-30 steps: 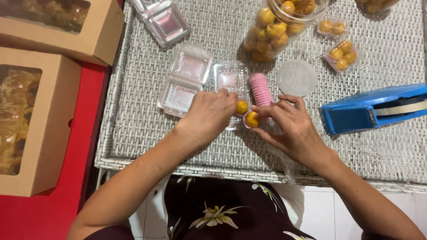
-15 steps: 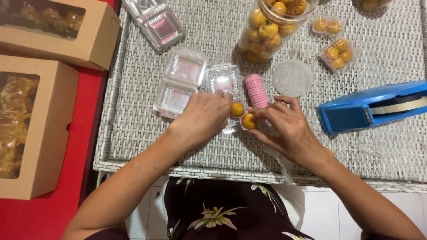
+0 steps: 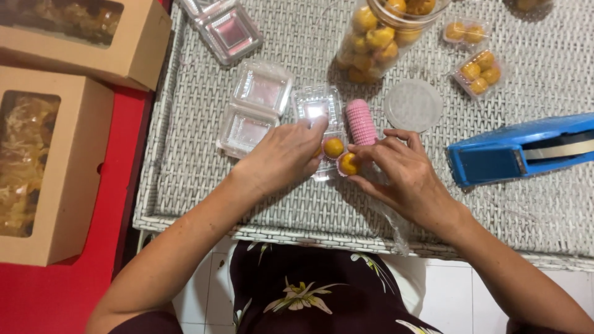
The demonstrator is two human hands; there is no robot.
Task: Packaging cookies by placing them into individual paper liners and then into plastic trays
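While you lean over woven table (image 3: pixel 204 179), left hand (image 3: pixel 281 154) rests on open clear clamshell box (image 3: pixel 318 108), fingers curled over its near half, touching yellow pastry ball (image 3: pixel 333 147) inside. Right hand (image 3: pixel 402 176) pinches second pastry ball (image 3: pixel 348 164) in pink paper cup between thumb and fingertips, at box's near edge. Stack of pink cups (image 3: pixel 361 122) lies just beyond. Blue tape dispenser (image 3: pixel 520 151) sits right; pastry jar (image 3: pixel 383 37) farther back.

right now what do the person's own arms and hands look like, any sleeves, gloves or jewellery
Both arms are bare from the bottom edge of the picture to the fingers: no sleeves reach into view. The left hand and right hand wear no gloves, and no rings, watch or bracelets show. Fingernails look short and unpainted. Below the arms, a dark garment with a pale flower print shows.
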